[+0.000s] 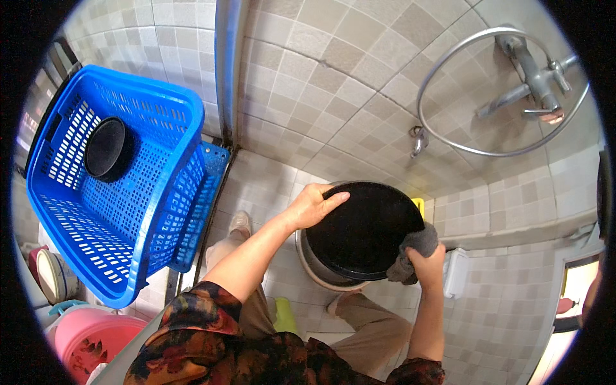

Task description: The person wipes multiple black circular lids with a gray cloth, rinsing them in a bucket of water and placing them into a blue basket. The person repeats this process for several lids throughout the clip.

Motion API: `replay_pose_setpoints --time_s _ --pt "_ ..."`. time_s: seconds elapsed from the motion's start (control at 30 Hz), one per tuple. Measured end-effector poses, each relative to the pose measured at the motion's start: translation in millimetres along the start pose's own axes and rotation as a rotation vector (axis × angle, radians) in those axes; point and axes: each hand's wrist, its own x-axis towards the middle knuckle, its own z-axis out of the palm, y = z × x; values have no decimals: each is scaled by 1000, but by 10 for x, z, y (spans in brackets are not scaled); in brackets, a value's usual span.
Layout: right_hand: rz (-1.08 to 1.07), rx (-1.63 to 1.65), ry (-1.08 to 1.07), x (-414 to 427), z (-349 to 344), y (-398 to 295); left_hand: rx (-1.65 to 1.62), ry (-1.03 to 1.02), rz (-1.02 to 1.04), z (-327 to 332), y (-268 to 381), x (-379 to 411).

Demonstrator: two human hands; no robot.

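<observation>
A wide, round black vessel (363, 231) tilts in front of me, its dark inside facing up. My left hand (315, 204) grips its rim at the upper left, thumb lying over the edge. On the opposite side my right hand (428, 264) is closed on a crumpled grey cloth (419, 240), which covers part of the rim. Beneath the vessel stands a round container with a pale rim (302, 255); most of it is hidden. Whether the two touch, I cannot tell.
At left, a blue plastic basket (159, 192) holds a smaller black round vessel (105, 150). Below it sits a pink tub (96, 332) near a white tub (50, 274). A shower mixer (534, 82) with a looping metal hose (423, 86) projects from the tiled wall.
</observation>
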Motion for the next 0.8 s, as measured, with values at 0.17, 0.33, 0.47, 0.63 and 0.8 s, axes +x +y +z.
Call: replay_pose_setpoints --time_s 0.17,0.33,0.47,0.63,0.8 --pt "-135 -351 16 275 -53 -403 -138 46 -37 -33 -42 59" --pt "-321 -680 -23 514 48 -844 -82 73 -27 -109 -31 59" --pt "-792 -990 -100 596 491 -1157 134 24 55 -18 66 18" --pt "-1191 -1133 -186 567 1073 -1114 221 351 597 156 -342 95" --pt "-817 -1032 -38 778 811 -1051 283 347 153 -24 -208 32"
